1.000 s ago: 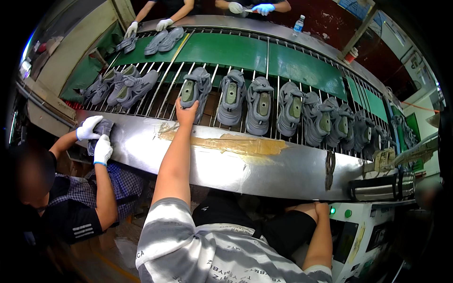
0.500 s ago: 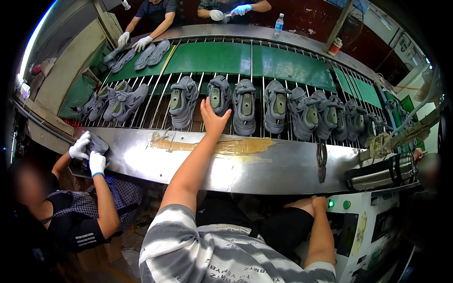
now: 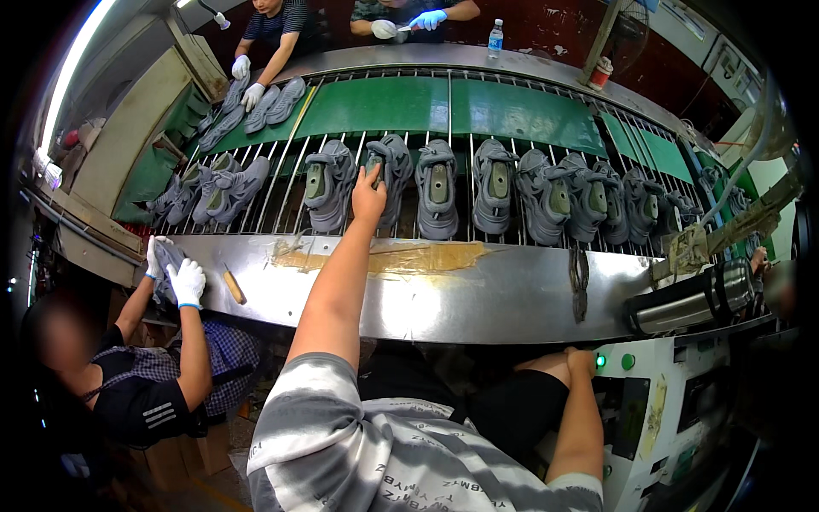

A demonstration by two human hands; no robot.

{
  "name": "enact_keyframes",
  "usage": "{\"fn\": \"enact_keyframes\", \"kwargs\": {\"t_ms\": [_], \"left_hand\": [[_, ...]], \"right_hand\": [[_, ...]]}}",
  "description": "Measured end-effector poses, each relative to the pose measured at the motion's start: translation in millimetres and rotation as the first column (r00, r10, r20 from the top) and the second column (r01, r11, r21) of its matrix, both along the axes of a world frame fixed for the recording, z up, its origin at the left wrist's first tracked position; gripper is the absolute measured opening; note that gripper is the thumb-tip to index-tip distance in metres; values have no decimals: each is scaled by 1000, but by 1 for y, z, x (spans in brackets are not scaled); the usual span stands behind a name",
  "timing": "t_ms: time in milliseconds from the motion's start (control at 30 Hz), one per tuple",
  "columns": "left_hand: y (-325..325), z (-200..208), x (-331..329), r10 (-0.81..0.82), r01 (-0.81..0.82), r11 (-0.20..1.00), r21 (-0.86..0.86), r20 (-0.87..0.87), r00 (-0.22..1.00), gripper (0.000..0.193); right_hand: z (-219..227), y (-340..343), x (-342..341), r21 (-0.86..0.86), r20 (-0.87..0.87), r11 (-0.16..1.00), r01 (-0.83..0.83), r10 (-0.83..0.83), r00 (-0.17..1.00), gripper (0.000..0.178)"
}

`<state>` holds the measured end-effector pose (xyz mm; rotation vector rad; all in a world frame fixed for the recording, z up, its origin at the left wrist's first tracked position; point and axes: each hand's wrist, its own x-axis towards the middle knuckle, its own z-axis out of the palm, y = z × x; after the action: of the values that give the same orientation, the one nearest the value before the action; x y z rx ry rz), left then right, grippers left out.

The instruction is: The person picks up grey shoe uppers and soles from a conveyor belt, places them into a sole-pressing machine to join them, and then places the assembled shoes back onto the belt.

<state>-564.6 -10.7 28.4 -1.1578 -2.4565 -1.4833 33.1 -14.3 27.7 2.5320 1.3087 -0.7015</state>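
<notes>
My left hand (image 3: 368,198) reaches across the metal ledge to a grey lace-up sneaker (image 3: 395,175) on the roller conveyor. Its fingers are on the opening, at the olive-green last (image 3: 375,160) inside; part of the grip is hidden. The sneaker stands slightly askew, toe away from me. To its left is another grey sneaker (image 3: 331,189), and to its right a third sneaker (image 3: 437,192), both with lasts in them. My right hand (image 3: 581,363) rests low by my bare knee, beside the white machine; its fingers are mostly hidden.
Several more grey shoes line the rollers on both sides. A thermos (image 3: 691,300) lies at the ledge's right end, near a hanging strap (image 3: 578,286). A wooden-handled tool (image 3: 234,286) lies left, beside a gloved co-worker (image 3: 183,282) holding a shoe. Gloved people work opposite.
My left hand has gone from spread behind the sneaker's heel to its opening, and the sneaker has turned. The co-worker at left has raised a shoe; a wooden-handled tool now shows on the ledge.
</notes>
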Motion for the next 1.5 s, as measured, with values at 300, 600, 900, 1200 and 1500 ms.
{"fn": "enact_keyframes", "kwargs": {"t_ms": [300,600,900,1200,1500], "left_hand": [[-76,3,-54,558,-519,824,226,-174,811,67],[-72,-8,-125,160,-164,986,14,152,975,54],[-60,16,-77,288,-243,956,162,-389,875,47],[-14,38,-2,0,-22,982,-187,-119,993,35],[1,40,-4,23,-114,939,-324,-273,962,31]], "right_hand": [[-14,-7,16,95,-19,994,-46,48,999,50],[-7,-9,-10,118,35,992,-36,32,999,45],[-11,-13,-17,86,49,991,-102,98,994,50],[4,-27,-16,91,-10,996,-11,12,1000,49],[4,-27,-3,140,-76,990,26,-15,997,49]]}}
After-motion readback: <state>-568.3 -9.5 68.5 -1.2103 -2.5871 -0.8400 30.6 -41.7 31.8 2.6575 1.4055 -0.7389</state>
